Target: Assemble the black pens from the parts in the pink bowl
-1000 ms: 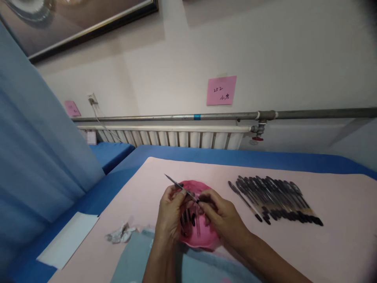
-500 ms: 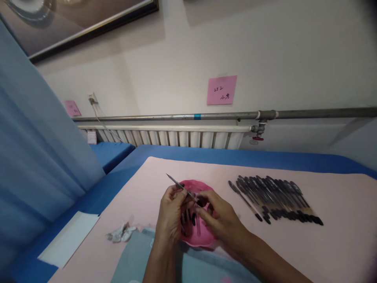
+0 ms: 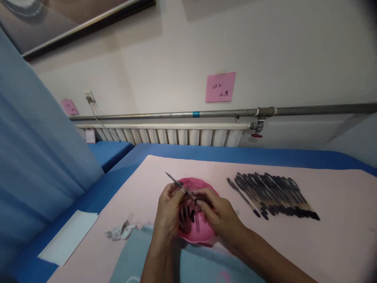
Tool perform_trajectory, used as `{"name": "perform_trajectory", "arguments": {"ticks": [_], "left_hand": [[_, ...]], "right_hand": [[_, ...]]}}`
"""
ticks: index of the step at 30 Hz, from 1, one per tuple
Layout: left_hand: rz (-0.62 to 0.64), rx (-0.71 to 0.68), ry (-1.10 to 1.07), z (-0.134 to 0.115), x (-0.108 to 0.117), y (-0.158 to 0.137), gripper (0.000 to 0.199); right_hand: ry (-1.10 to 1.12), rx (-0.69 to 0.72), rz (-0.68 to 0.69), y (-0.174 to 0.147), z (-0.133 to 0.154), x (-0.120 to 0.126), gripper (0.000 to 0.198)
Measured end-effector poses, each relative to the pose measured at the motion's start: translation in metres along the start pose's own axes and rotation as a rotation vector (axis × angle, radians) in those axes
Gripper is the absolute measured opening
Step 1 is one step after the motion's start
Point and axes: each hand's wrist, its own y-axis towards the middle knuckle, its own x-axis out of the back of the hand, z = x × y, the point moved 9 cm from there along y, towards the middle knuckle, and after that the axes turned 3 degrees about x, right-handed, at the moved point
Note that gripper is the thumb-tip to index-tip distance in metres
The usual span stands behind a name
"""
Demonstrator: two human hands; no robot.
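A thin pen (image 3: 176, 181) slants between my two hands, its pointed tip up and to the left. My left hand (image 3: 170, 208) is closed around its middle, thumb on top. The fingers of my right hand (image 3: 213, 208) pinch its lower right end, which they mostly cover. Right below both hands is a round pink bowl (image 3: 203, 237). Inside it lie black caps (image 3: 192, 215) and a clear pen barrel (image 3: 197, 222); some of the contents are hidden by my hands.
To the right, many capped pens (image 3: 273, 194) lie side by side on the pink sheet (image 3: 338, 243). Crumpled tissue (image 3: 121, 230) and a white paper (image 3: 69, 237) lie left. A blue curtain (image 3: 38, 118) hangs at left; a radiator (image 3: 176, 136) runs behind the table.
My right fingers have closed further over the pen's lower end, so the black part seen there before is now mostly covered. The view has shifted slightly.
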Motion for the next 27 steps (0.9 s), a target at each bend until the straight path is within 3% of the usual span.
{"name": "perform_trajectory", "arguments": {"ticks": [13, 17, 21, 24, 27], "left_hand": [[0.034, -0.016, 0.033, -0.003, -0.001, -0.001, 0.03], [-0.103, -0.059, 0.005, -0.016, 0.016, 0.001, 0.029], [-0.244, -0.135, -0.058, -0.029, 0.034, 0.0, 0.03], [-0.205, -0.11, -0.092, -0.026, 0.03, 0.002, 0.031], [-0.168, -0.093, -0.078, -0.022, 0.025, 0.003, 0.03]], "right_hand": [[0.091, -0.075, 0.071, -0.004, -0.007, -0.012, 0.021], [0.186, -0.134, 0.081, -0.003, -0.011, -0.02, 0.015], [-0.065, -0.087, 0.314, -0.005, -0.008, -0.043, 0.015], [-0.226, -0.083, 0.496, -0.01, -0.007, -0.061, 0.017], [-0.343, -0.13, 0.533, -0.011, -0.011, -0.067, 0.013]]}}
